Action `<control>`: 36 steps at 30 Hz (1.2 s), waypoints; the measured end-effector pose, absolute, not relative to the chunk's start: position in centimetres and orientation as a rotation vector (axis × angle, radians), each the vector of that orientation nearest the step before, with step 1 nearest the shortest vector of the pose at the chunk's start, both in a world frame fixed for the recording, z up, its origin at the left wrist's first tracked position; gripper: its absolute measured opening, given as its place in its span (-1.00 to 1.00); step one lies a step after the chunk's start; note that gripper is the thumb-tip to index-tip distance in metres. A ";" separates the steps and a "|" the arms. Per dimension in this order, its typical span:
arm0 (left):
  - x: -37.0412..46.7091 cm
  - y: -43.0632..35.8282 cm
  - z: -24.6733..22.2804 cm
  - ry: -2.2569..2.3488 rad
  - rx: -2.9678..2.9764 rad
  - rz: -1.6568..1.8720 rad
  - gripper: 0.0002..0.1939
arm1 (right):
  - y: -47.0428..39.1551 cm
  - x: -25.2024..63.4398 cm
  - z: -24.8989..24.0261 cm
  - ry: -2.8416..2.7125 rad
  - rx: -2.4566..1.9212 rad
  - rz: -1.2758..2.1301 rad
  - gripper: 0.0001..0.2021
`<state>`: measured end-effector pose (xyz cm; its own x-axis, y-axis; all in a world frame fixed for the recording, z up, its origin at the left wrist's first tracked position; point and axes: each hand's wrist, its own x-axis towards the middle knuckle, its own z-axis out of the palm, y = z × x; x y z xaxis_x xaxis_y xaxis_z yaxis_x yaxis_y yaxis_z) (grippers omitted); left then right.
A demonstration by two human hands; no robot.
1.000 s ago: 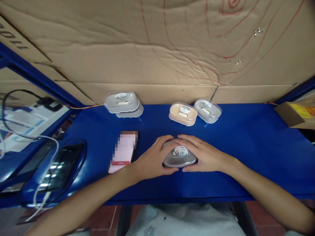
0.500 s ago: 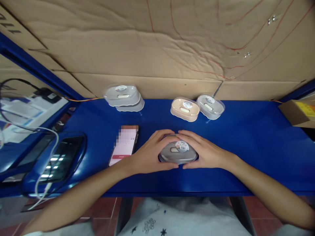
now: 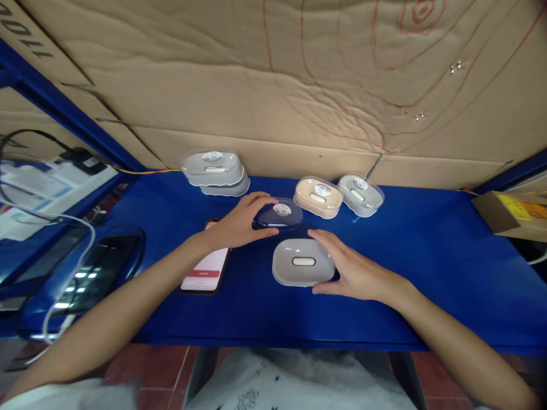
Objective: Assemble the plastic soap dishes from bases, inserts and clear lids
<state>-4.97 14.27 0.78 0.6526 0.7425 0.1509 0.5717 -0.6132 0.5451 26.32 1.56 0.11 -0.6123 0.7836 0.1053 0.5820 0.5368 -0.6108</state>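
A clear plastic lid (image 3: pixel 293 217) with a round label is gripped at its left end by my left hand (image 3: pixel 241 223), thumb in front and fingers behind. Just in front of it, a grey soap dish (image 3: pixel 284 267) lies uncovered on the blue table, a cream oval piece in its middle. My right hand (image 3: pixel 356 269) curves around the dish's right end, fingers at the far edge and thumb at the near edge. Behind the lid stand a beige lidded soap dish (image 3: pixel 331 208) and a grey lidded one (image 3: pixel 371 199).
Two stacked grey soap dishes (image 3: pixel 233 176) stand at the back left. A lit phone (image 3: pixel 207 267) lies under my left forearm. Cables and a dark device (image 3: pixel 105 262) are at far left, a cardboard box (image 3: pixel 504 213) at far right. Cardboard (image 3: pixel 213 108) lines the back of the blue table (image 3: pixel 384 319).
The lid has come off the grey soap dish. My left hand has moved it away, up and to the left, while my right hand stays at the dish.
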 end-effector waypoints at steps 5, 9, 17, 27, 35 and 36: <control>-4.1 13.5 -0.8 1.055 2.482 0.321 -0.24 | 1.3 26.2 0.6 -2.481 -1.099 0.765 0.02; -4.1 11.0 0.1 1.059 2.577 0.370 -0.30 | 1.3 26.1 0.4 -2.505 -1.117 0.768 0.01; -2.6 4.8 -0.3 0.768 2.607 0.357 0.09 | 1.2 26.2 -0.3 -2.543 -1.094 0.740 0.04; -3.0 5.1 -0.5 0.816 2.339 0.483 -0.13 | 1.4 26.3 0.7 -2.508 -1.101 0.751 0.11; -3.8 6.0 1.1 0.839 2.357 0.559 -0.24 | 1.6 27.3 1.5 -2.539 -1.216 0.742 0.10; -4.0 6.1 1.3 0.846 2.383 0.581 -0.26 | 1.6 27.5 1.7 -2.544 -1.246 0.745 0.13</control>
<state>-3.96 6.14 1.27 0.7100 0.6716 0.2117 0.4385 -0.6569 0.6133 27.48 1.59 1.67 -0.6198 0.7842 -0.0307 0.6768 0.5143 -0.5268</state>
